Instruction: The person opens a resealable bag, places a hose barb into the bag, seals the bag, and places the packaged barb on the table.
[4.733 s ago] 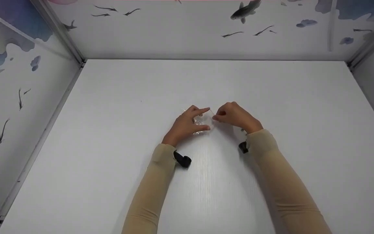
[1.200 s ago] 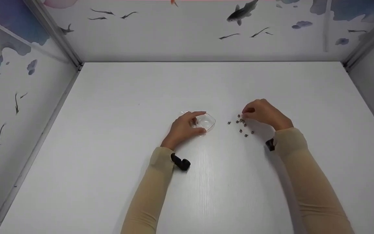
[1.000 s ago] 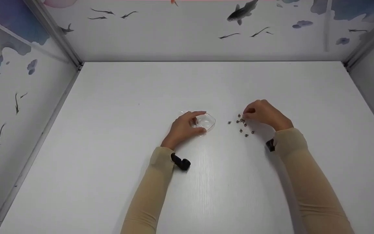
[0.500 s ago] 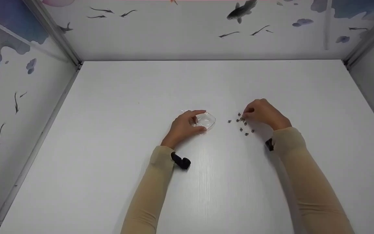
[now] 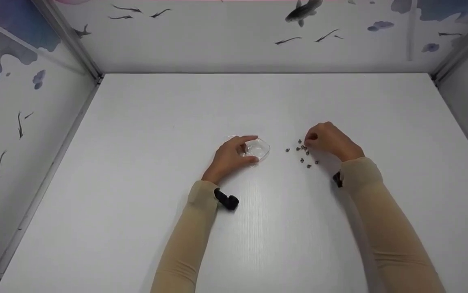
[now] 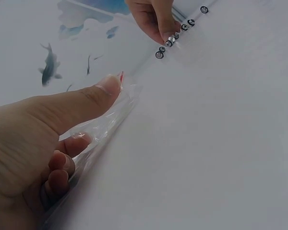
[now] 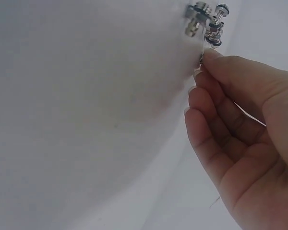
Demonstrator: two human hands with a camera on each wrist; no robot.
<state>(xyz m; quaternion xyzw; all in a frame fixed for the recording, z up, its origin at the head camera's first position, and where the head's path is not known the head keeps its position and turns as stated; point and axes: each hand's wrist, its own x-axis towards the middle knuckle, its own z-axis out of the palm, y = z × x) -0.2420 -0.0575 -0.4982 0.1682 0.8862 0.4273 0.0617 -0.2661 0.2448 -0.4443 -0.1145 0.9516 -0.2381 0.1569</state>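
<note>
clear plastic bag (image 5: 260, 149), mouth spread between thumb and curved fingers of left hand (image 5: 227, 158). right hand (image 5: 330, 140): thumb and index pinched, seemingly on one metal part (image 7: 200, 60) (mostly hidden); loose metal parts (image 5: 302, 160) beside those fingertips.

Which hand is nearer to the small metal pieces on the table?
Right. The right hand has its fingertips right at the upper right of the small metal pieces; the left hand is off to their left, at the clear plastic bag.
</note>
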